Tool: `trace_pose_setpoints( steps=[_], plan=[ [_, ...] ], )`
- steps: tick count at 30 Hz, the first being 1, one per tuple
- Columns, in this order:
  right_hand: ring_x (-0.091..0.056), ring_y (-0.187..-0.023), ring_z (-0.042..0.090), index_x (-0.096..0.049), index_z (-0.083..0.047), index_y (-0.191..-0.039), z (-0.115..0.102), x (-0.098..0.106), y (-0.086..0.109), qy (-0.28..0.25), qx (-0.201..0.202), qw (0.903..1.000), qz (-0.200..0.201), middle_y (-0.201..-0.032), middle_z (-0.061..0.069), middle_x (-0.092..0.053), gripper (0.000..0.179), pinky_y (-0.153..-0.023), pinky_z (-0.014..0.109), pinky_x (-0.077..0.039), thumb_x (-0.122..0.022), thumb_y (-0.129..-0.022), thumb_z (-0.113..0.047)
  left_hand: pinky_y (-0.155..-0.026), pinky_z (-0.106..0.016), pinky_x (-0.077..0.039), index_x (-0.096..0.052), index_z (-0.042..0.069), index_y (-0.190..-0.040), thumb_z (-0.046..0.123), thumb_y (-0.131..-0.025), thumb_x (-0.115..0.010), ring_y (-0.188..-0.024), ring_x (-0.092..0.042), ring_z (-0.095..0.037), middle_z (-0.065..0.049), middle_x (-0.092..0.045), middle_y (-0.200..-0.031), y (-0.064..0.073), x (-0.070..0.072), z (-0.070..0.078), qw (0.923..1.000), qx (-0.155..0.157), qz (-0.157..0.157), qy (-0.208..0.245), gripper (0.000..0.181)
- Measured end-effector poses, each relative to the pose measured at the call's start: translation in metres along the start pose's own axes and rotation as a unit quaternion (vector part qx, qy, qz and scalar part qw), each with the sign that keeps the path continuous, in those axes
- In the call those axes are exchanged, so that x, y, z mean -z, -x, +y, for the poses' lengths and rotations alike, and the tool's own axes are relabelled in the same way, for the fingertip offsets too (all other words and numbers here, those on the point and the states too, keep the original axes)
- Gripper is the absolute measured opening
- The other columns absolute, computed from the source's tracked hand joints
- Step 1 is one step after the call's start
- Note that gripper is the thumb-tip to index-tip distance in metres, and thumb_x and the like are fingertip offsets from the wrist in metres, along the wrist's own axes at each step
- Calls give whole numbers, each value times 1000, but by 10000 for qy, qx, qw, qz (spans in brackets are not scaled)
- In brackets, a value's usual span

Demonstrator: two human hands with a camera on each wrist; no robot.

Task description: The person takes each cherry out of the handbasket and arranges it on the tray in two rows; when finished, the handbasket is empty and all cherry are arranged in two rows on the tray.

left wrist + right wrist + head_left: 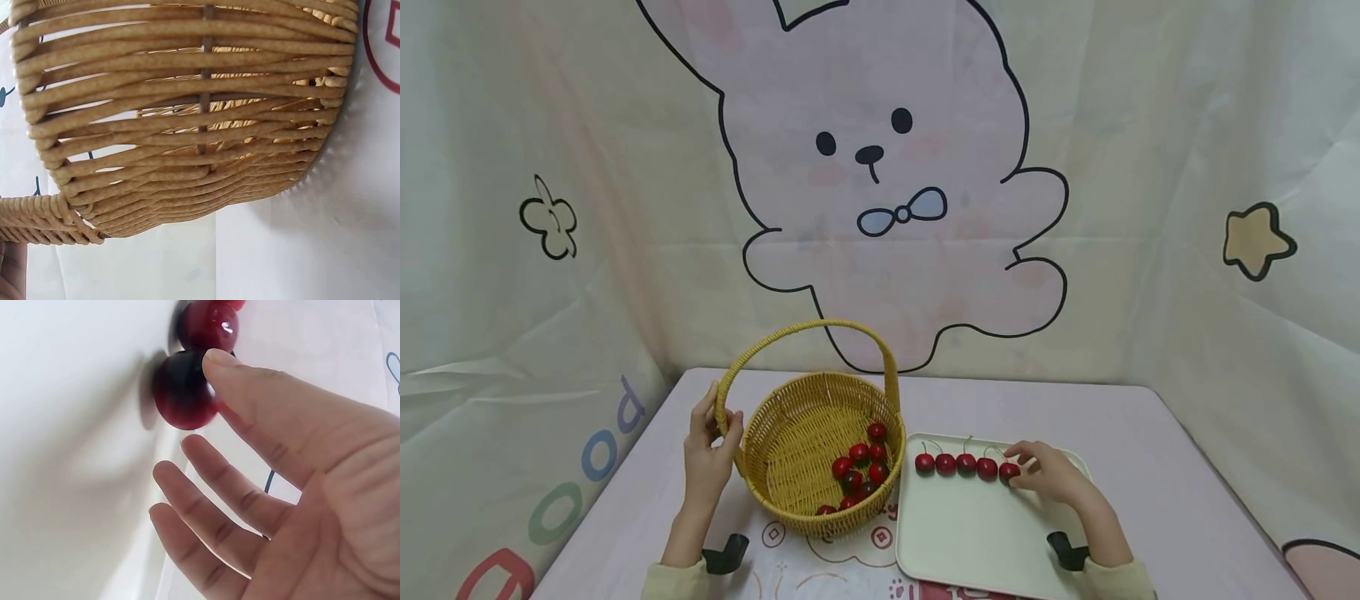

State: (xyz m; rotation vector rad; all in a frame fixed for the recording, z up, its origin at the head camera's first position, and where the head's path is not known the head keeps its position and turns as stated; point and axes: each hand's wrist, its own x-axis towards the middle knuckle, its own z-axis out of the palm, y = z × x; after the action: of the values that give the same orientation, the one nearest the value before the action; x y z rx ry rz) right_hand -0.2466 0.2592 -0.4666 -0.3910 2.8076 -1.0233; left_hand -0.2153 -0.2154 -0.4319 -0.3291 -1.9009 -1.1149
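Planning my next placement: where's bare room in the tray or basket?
Bare: the tray between the cherry row, near rim and the right hand; the basket floor left of its cherries. Crowded: the tray's far side; the basket's right side.

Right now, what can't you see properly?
Head view: the nearest cherry, partly hidden by the front of the basket.
Left wrist view: the left hand, mostly cut off by the picture's left edge.
Right wrist view: the third cherry, mostly cut off by the top edge.
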Motion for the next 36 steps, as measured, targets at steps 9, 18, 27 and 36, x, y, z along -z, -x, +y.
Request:
trace_pose_setpoints(
  steps=[9,18,27,36],
  plan=[
    [-57,-95,35,-62,-2,-113,-9,4,1,434,256,9967,636,-105,15,-59,34,-73,44,-49,-70,-81,-12,-68,-5,-40,-39,1,-133,-18,-79,-58,-71,-47,8,-14,-53,-76,1,0,0,10000,50,12,-20,61],
    [-59,-93,32,-63,-3,-112,-28,-4,-4,426,604,9902,1185,-103,15,-60,30,-73,40,-52,-67,-83,-9,-66,-6,-40,-39,1,-133,-19,-79,-58,-69,-47,6,-14,-53,-76,1,-1,-1,10000,21,24,86,61],
    [-60,-95,30,-65,-5,-111,-49,-22,-7,173,887,9877,1273,-106,12,-59,28,-74,40,-52,-67,-83,-10,-66,-6,-40,-40,0,-132,-18,-79,-58,-70,-47,6,-15,-53,-76,2,0,1,10000,77,4,32,59],
    [-61,-95,29,-65,-7,-109,-73,-38,-7,-94,1183,9860,1170,-106,11,-60,28,-74,33,-53,-69,-81,-7,-66,-7,-41,-40,-1,-131,-19,-78,-58,-70,-48,5,-17,-53,-76,1,-1,0,10000,-48,52,-16,59]
  ],
)
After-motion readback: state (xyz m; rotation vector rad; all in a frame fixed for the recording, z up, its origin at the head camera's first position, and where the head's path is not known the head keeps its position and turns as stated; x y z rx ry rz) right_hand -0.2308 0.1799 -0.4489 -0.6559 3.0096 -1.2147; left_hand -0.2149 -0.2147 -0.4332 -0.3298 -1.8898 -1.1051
